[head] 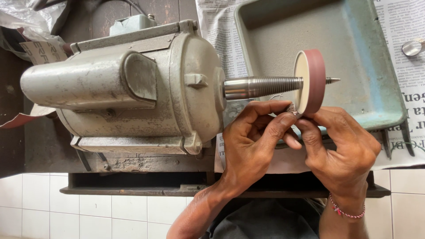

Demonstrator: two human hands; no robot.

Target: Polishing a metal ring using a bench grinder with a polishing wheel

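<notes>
Head view, hands point(297, 132) pinching perhaps metal against sanding wheel point(311, 82) edge

Left hand point(254, 141) and right hand point(341, 148) together, fingertips pinched.

The small metal piece point(291, 107) pinched between the left hand point(252, 141) and the right hand point(341, 150) is almost wholly covered by the fingertips, so its shape cannot be told. The grey tray point(354, 48) runs off the top edge of the frame, and a shiny round metal object point(413, 47) at the right edge is cut off. Both forearms leave the frame at the bottom, and the plastic sheet point(17, 17) in the upper left is cropped.
</notes>
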